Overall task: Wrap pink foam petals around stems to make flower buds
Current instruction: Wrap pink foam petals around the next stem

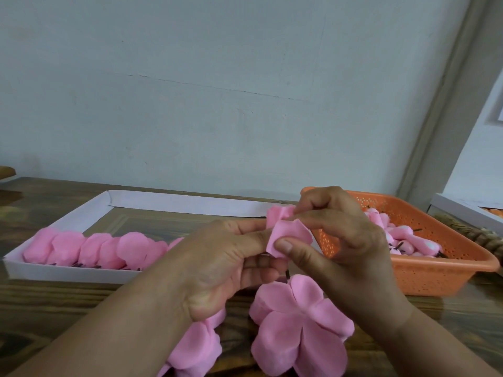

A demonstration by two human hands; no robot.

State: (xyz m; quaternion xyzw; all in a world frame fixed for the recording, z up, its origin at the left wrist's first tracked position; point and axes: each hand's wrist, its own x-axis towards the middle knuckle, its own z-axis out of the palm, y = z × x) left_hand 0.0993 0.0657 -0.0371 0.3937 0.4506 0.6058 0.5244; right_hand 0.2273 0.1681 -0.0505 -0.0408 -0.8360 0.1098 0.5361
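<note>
Pink foam petal piece (288, 235) is pinched between both hands above the wooden table (54, 303): left hand (217, 270) grips it from below, right hand (345, 240) presses thumb and fingers on it. Finished buds sit in the orange basket (435, 270), more petals in the white tray (62, 273).

Left grip (217, 263) and right grip (345, 235) together (fingertips pinched)

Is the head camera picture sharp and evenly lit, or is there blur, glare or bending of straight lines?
Head view: light is soft and even, no glare, only faint shadows under the hands. The petal pinched by the left hand and right hand looks slightly soft, as does the whole frame. Wide-angle bending shows at the wall trim and the white tray.
</note>
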